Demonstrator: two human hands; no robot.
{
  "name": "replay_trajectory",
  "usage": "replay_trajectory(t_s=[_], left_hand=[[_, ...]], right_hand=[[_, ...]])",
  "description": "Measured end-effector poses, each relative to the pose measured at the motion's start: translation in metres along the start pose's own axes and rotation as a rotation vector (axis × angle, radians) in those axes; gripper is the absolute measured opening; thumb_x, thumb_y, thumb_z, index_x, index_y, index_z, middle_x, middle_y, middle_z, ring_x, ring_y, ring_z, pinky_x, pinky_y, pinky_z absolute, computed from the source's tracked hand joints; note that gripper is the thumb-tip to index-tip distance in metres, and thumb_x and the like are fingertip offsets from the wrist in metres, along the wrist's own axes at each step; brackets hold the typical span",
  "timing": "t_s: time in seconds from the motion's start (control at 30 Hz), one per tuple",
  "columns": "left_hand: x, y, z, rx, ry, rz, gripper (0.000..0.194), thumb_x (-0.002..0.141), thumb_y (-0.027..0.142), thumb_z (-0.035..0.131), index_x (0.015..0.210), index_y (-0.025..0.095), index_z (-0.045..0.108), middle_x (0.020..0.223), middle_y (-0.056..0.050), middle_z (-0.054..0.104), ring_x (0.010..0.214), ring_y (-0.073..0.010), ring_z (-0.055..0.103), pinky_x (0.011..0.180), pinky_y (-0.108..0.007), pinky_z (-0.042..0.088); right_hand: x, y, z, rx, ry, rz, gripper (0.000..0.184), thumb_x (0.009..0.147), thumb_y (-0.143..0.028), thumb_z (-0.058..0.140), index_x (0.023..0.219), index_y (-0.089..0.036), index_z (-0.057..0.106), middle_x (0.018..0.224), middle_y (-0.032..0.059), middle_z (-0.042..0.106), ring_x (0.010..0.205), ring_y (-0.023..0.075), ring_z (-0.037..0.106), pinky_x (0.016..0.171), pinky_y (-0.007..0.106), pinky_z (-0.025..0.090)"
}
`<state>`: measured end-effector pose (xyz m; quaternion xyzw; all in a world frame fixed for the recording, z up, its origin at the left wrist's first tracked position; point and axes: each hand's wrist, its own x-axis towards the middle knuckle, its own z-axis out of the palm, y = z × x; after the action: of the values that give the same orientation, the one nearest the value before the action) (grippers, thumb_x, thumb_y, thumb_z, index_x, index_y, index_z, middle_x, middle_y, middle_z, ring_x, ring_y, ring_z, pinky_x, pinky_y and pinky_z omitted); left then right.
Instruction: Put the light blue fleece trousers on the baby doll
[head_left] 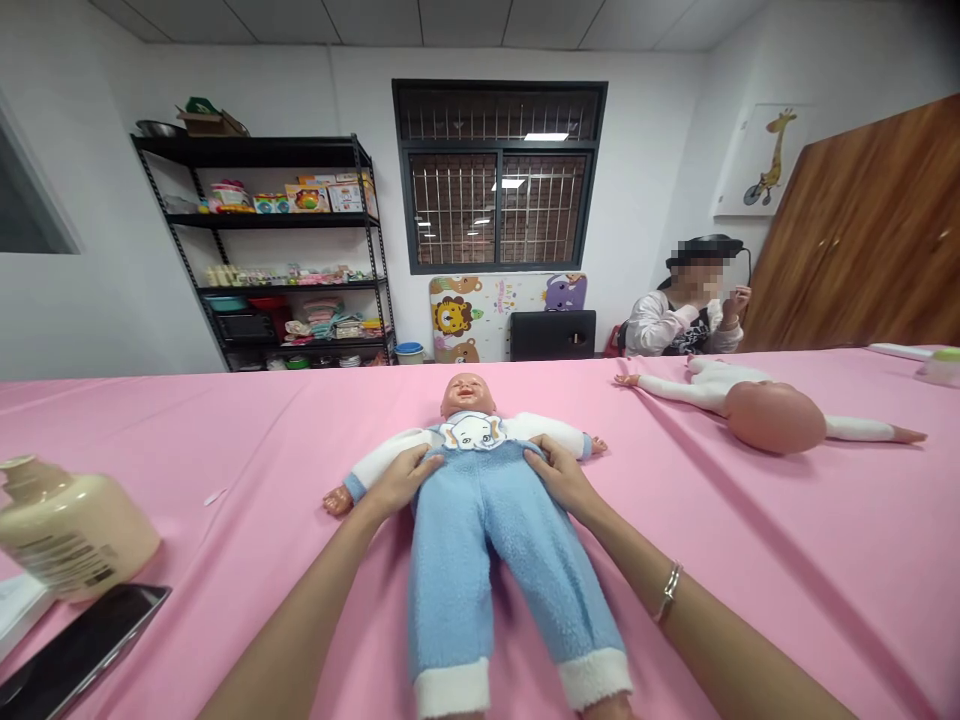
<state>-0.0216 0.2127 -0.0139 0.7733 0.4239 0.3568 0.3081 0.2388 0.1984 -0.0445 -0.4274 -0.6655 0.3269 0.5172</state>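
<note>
A baby doll (469,395) lies on its back on the pink-covered table (225,430), head away from me. It wears a white top with an elephant bib and fuzzy blue trousers (487,560) with white cuffs. My left hand (397,480) grips the trousers' waistband at the doll's right side. My right hand (562,475) grips the waistband at the other side; a silver bracelet sits on that wrist.
A cream pump bottle (71,530) lies at the near left beside a dark phone (82,650). A second doll (772,415) in white lies at the far right. A person (690,315) sits behind the table. Shelves (277,250) stand against the back wall.
</note>
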Motion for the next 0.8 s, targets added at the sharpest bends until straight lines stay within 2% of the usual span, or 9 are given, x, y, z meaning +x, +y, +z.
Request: replay_trajectory(t_s=[0.17, 0.23, 0.3, 0.37, 0.5, 0.57, 0.63, 0.7, 0.8], left_hand=[[0.002, -0.006, 0.004, -0.040, -0.050, -0.098, 0.050, 0.079, 0.062, 0.039, 0.071, 0.015, 0.055, 0.075, -0.004, 0.059, 0.074, -0.0205, 0.052, 0.070, -0.030, 0.044], [0.000, -0.010, 0.003, -0.070, -0.066, -0.115, 0.052, 0.080, 0.062, 0.038, 0.080, 0.015, 0.060, 0.089, -0.007, 0.063, 0.087, -0.0240, 0.055, 0.079, -0.032, 0.044], [-0.002, -0.014, 0.001, -0.075, -0.018, -0.133, 0.050, 0.082, 0.058, 0.038, 0.094, 0.016, 0.061, 0.109, -0.007, 0.060, 0.105, -0.0250, 0.051, 0.092, -0.034, 0.038], [-0.003, -0.017, -0.001, -0.052, 0.042, -0.150, 0.046, 0.084, 0.054, 0.037, 0.102, 0.018, 0.060, 0.117, -0.006, 0.057, 0.111, -0.0235, 0.047, 0.098, -0.033, 0.033], [-0.003, -0.013, -0.003, -0.046, 0.002, -0.136, 0.038, 0.080, 0.050, 0.043, 0.072, 0.015, 0.056, 0.082, -0.005, 0.061, 0.080, -0.0209, 0.055, 0.074, -0.031, 0.043], [-0.004, -0.006, -0.004, -0.161, 0.049, -0.124, 0.032, 0.073, 0.047, 0.052, 0.071, 0.016, 0.052, 0.074, -0.002, 0.057, 0.070, -0.0168, 0.052, 0.064, -0.027, 0.041], [-0.006, 0.000, -0.006, -0.309, 0.134, -0.139, 0.030, 0.069, 0.043, 0.059, 0.081, 0.017, 0.051, 0.074, 0.001, 0.054, 0.067, -0.0135, 0.050, 0.060, -0.023, 0.039], [-0.007, 0.002, -0.006, -0.374, 0.183, -0.164, 0.030, 0.067, 0.040, 0.060, 0.086, 0.018, 0.049, 0.073, 0.002, 0.052, 0.064, -0.0116, 0.048, 0.058, -0.022, 0.037], [-0.006, -0.003, -0.003, -0.219, 0.132, -0.135, 0.020, 0.065, 0.031, 0.055, 0.077, 0.017, 0.048, 0.071, 0.002, 0.050, 0.065, -0.0122, 0.047, 0.058, -0.023, 0.036]], right_hand=[[0.003, 0.009, 0.000, -0.026, -0.077, 0.081, 0.039, 0.079, -0.054, 0.046, 0.077, -0.015, 0.051, 0.070, -0.0004, 0.048, 0.067, 0.0121, 0.043, 0.062, 0.024, 0.035], [0.003, 0.011, -0.001, -0.013, -0.099, 0.115, 0.042, 0.077, -0.057, 0.047, 0.072, -0.015, 0.049, 0.066, -0.0011, 0.046, 0.064, 0.0111, 0.040, 0.059, 0.023, 0.033], [0.002, 0.009, -0.002, 0.033, -0.128, 0.165, 0.044, 0.075, -0.059, 0.050, 0.071, -0.015, 0.049, 0.065, -0.0015, 0.045, 0.062, 0.0104, 0.040, 0.057, 0.023, 0.032], [0.000, 0.003, -0.005, 0.109, -0.160, 0.233, 0.044, 0.073, -0.058, 0.054, 0.075, -0.014, 0.051, 0.067, -0.0012, 0.048, 0.062, 0.0102, 0.041, 0.058, 0.022, 0.032], [-0.004, -0.011, -0.013, 0.329, -0.146, 0.336, 0.039, 0.065, -0.050, 0.067, 0.078, -0.015, 0.054, 0.072, -0.0010, 0.052, 0.063, 0.0094, 0.044, 0.056, 0.021, 0.031], [-0.004, -0.016, -0.017, 0.471, -0.069, 0.358, 0.038, 0.061, -0.047, 0.071, 0.076, -0.016, 0.053, 0.070, -0.0019, 0.052, 0.060, 0.0084, 0.043, 0.054, 0.020, 0.031], [-0.002, -0.016, -0.020, 0.562, 0.002, 0.359, 0.039, 0.059, -0.046, 0.072, 0.074, -0.017, 0.051, 0.066, -0.0030, 0.049, 0.057, 0.0076, 0.042, 0.053, 0.020, 0.032], [-0.001, -0.011, -0.021, 0.536, 0.028, 0.348, 0.039, 0.059, -0.045, 0.072, 0.076, -0.017, 0.051, 0.064, -0.0036, 0.049, 0.055, 0.0074, 0.042, 0.053, 0.021, 0.032], [-0.001, 0.002, -0.016, 0.278, -0.004, 0.271, 0.038, 0.060, -0.045, 0.069, 0.077, -0.015, 0.054, 0.068, -0.0015, 0.053, 0.059, 0.0089, 0.045, 0.057, 0.022, 0.033]])
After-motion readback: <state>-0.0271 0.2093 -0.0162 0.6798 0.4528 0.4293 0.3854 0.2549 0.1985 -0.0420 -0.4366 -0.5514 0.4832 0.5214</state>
